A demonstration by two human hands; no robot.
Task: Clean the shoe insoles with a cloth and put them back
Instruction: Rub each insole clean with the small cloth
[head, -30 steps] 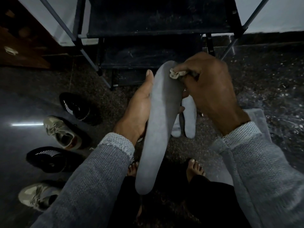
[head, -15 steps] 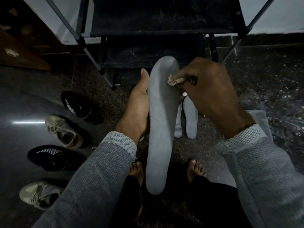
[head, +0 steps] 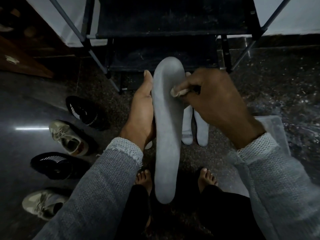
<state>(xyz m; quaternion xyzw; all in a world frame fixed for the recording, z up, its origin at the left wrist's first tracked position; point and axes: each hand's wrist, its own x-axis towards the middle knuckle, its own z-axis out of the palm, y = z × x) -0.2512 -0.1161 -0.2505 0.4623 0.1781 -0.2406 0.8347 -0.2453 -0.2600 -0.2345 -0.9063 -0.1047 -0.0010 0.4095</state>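
Above the dark floor, two hands work one grey insole with a cloth.

On the left, four shoes lie in a row on the floor (head: 20,108): a black shoe (head: 83,112), a tan sneaker (head: 68,138), another black shoe (head: 53,164) and a second tan sneaker (head: 40,204). Next, the left hand (head: 141,115) holds the grey insole (head: 166,129) from behind and along its left edge, thumb straight up beside it, fingertips curling round the far edge. Further right, the right hand (head: 214,101) pinches a small pale cloth (head: 179,91) in curled fingers and presses it to the insole's upper right side. Below that hand, two more insoles (head: 194,132) lie side by side on the floor. A dark shoe rack (head: 173,19) stands behind.
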